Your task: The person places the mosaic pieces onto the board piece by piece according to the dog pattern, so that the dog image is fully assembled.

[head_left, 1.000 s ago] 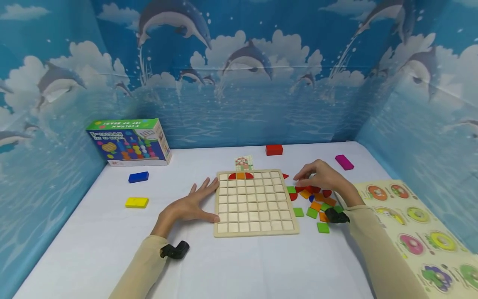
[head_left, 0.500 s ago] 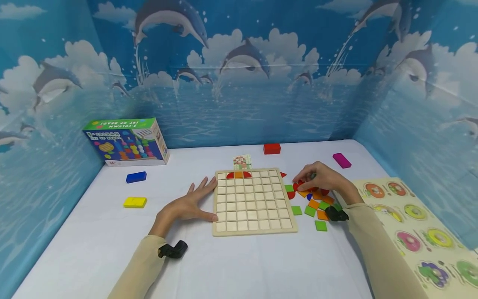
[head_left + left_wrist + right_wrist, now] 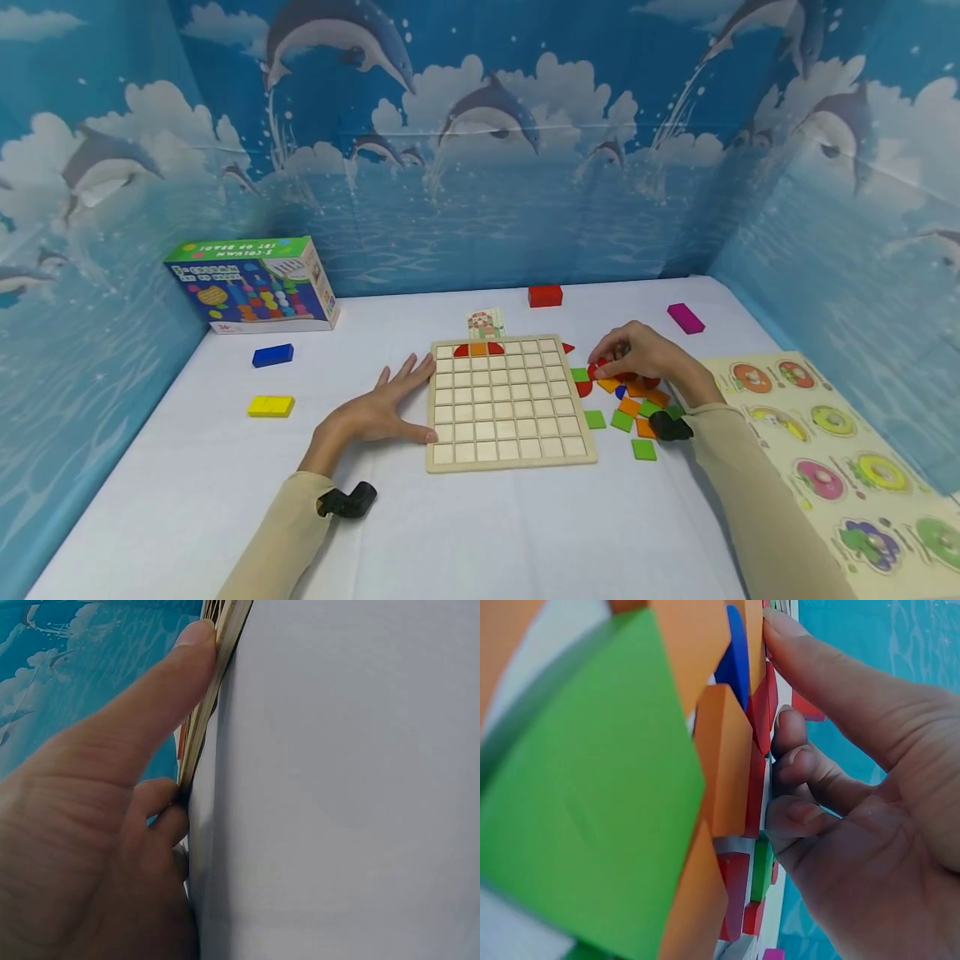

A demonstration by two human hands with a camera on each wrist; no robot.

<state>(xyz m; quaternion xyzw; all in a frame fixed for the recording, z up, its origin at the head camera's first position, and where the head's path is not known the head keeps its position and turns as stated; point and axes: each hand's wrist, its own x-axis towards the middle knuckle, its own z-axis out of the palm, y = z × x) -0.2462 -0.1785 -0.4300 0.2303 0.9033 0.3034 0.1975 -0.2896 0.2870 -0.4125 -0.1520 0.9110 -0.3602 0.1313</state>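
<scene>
Red tile [image 3: 600, 372], in the loose pile right of the wooden grid board [image 3: 510, 404], wants a firm right hand [image 3: 637, 354] pinch, while the left hand [image 3: 375, 414], fingers spread flat, steadies the board.

Bare table [image 3: 525, 533] before grid board [image 3: 507, 402]; loose tiles [image 3: 630, 412] crowding its right

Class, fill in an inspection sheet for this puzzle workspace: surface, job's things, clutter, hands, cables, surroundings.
Surface: white table.
Job's things: grid board, three pieces in its top row; loose tiles to its right; card behind it.
Clutter: toy box; yellow, blue, red and magenta blocks; fruit puzzle.
Hands: left hand flat against the board's edge; right hand pinching a red tile.
Cables: nothing seen.
Surroundings: dolphin backdrop.
</scene>
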